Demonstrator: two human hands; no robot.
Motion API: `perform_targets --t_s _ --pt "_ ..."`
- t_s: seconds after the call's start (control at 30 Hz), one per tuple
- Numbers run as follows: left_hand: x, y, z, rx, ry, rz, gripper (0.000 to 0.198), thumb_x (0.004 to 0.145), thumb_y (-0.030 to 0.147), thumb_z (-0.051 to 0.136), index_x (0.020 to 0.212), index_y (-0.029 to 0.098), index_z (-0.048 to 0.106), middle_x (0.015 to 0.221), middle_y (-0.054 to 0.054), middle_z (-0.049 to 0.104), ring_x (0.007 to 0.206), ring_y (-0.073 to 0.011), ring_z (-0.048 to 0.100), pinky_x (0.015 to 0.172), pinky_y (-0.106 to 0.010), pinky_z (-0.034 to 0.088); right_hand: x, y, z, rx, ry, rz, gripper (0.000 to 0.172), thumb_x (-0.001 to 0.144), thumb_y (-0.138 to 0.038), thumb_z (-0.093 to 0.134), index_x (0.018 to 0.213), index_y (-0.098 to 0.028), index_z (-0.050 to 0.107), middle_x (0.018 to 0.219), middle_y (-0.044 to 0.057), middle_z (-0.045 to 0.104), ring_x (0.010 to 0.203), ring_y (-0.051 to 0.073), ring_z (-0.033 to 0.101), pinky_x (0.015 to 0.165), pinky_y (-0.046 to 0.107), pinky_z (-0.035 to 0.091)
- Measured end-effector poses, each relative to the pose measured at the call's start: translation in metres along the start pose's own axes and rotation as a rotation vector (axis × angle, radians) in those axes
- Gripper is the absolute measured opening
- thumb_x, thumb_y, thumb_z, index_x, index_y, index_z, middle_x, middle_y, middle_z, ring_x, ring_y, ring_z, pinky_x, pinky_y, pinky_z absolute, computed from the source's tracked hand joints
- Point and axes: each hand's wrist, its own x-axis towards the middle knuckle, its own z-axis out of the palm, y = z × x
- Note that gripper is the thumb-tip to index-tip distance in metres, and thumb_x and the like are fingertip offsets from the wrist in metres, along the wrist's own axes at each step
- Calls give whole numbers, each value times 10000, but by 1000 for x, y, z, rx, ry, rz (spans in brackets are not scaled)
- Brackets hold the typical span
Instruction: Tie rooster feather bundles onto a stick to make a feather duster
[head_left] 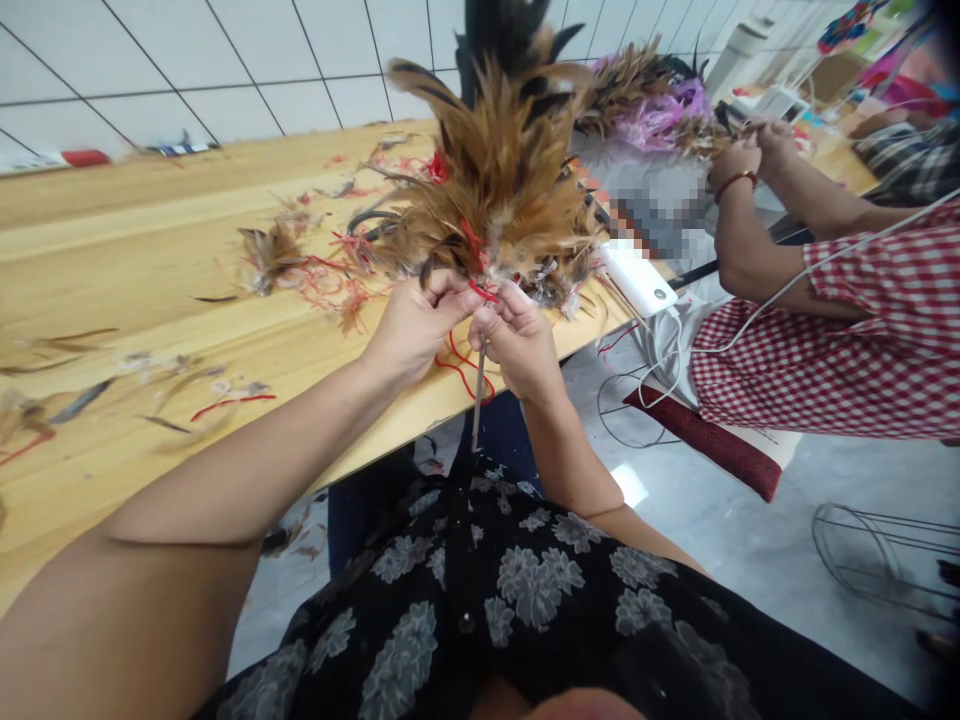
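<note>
Head view, centre: left hand (416,325) pinches the feather bundle (499,185) at its base; right hand (519,348) grips its stick (478,405) and red thread (484,292). Plumes look light and crushable; the stick is likely the firmest hold.

feathers (495,190): brown, black tips, above fingers (442,292) | thread (484,292): red, between fingers | table (150,250): pale yellow wood, left of fingers | dress (525,590): black, grey flowers, below fingers | sleeve (885,290): red-white check, right of fingers

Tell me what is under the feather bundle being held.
Below the feather bundle a stick hangs down from the right hand, red thread looping beside it. That hand and the left hand cover the base, so where stick meets feathers is hidden.
</note>
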Motion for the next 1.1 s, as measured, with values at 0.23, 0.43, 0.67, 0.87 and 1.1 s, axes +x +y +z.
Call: perform_targets --t_s 0.23,0.43,0.67,0.87,1.1 --pt "-7 2 8 29 -8 -81 431 828 486 919 679 166 671 577 15 622 468 -99 555 493 -230 457 -1 14 4 75 88 -122 387 847 -569 787 930 -240 600 611 -90 555 501 65 503 510 231 397" --pt "-11 8 14 -45 -32 -78 318 857 387 900 735 169 705 635 6 666 538 -111 612 606 -251 545 2 13 0 48 129 -162 454 800 -657 809 890 -249 632 644 -70 577 525 71 498 521 248 449" --pt "-2 8 -4 239 -138 -177 213 848 341 848 985 196 775 943 -38 767 851 -175 698 863 -324 561 7 0 -23 -109 193 -253 379 864 -633 761 954 -272 684 793 -22 637 602 83 500 561 262 482" --pt "34 43 -51 1095 10 -50 122 871 157 732 975 189 786 983 -33 746 955 -220 625 980 -385 471 2 -20 -52 -182 260 -278 289 890 -554 753 979 -281 721 876 -12 676 590 64 486 525 243 442" --pt "50 35 -77 1283 137 -286 158 953 252 676 825 181 735 676 -1 601 795 -201 555 863 -336 429 1 -10 -58 -213 288 -278 355 861 -613 776 945 -270 734 750 -28 626 574 73 497 519 246 425"
